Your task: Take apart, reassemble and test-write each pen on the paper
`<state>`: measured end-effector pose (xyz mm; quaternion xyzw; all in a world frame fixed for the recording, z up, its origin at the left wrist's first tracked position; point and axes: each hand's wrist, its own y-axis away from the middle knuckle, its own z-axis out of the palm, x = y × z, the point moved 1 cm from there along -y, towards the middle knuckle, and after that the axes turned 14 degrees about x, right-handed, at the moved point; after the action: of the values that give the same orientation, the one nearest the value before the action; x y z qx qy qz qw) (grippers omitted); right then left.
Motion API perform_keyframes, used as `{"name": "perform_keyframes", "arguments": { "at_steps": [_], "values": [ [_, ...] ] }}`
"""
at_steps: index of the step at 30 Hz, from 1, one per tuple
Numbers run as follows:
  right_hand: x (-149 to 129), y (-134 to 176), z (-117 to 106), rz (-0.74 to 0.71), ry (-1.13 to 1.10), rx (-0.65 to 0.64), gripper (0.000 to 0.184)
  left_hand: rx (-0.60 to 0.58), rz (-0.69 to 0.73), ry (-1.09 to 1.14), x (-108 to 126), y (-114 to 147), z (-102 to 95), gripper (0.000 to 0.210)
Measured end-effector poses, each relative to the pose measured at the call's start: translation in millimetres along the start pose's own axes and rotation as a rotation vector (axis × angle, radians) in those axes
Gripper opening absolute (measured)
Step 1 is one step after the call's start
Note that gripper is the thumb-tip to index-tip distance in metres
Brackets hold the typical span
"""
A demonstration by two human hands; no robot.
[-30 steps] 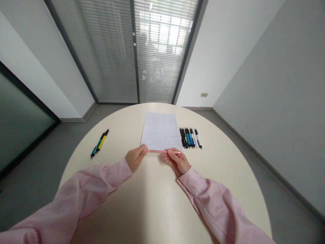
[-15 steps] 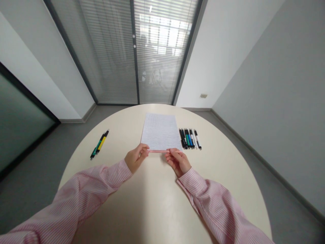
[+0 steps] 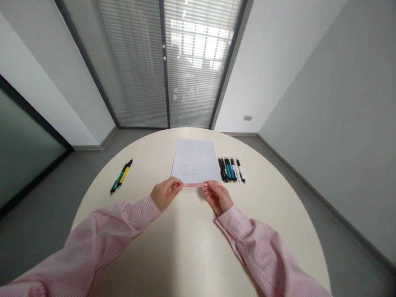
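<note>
A sheet or pad of closely lined white paper (image 3: 195, 160) lies on the table in front of me. Along its near edge runs a thin, straight pink stick or strip (image 3: 194, 185); whether it is separate from the paper I cannot tell. My left hand (image 3: 165, 193) pinches its left end between thumb and fingers. At the other end, the thumb and forefinger of my right hand (image 3: 218, 196) close on it, the other fingers curled below. Just right of the paper, several pens (image 3: 229, 169) lie side by side, mostly black, with green, blue and white ones.
Farther left on the round cream table (image 3: 148, 161) lie two pens, one green and black (image 3: 119, 179), one yellow and black (image 3: 125, 174), close against each other. Beyond the table's far edge stands a glass partition with blinds (image 3: 139, 82).
Both hands keep their pinch on the pink strip. My left fingers have shifted very slightly right; the paper and pens look the same.
</note>
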<state>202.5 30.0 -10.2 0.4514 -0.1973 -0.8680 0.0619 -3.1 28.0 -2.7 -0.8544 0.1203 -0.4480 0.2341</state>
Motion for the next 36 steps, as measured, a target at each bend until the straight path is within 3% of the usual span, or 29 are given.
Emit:
{"name": "perform_keyframes", "arguments": {
  "at_steps": [9, 13, 15, 19, 27, 36],
  "values": [
    [2, -1, -1, -0.059, 0.039, -0.001, 0.025, -0.084, 0.030, -0.026, -1, 0, -1.5, 0.032],
    [2, -1, -1, -0.048, 0.000, 0.005, 0.028, -0.054, 0.007, 0.011, 0, 0, -0.5, 0.020],
    [2, -1, -1, -0.043, -0.012, 0.019, 0.030, -0.036, -0.006, 0.053, 0, 1, 0.3, 0.024],
    [3, 0, 0, -0.044, -0.005, 0.025, 0.031, -0.018, 0.054, 0.008, 1, 2, 1.3, 0.017],
    [7, 12, 6, 0.006, 0.147, -0.234, 0.025, -0.046, 0.302, 0.006, 9, 4, 3.0, 0.018],
    [3, 15, 7, 0.083, 0.090, -0.309, 0.019, -0.103, 0.323, 0.016, 4, 5, 4.2, 0.025]
  ]
}}
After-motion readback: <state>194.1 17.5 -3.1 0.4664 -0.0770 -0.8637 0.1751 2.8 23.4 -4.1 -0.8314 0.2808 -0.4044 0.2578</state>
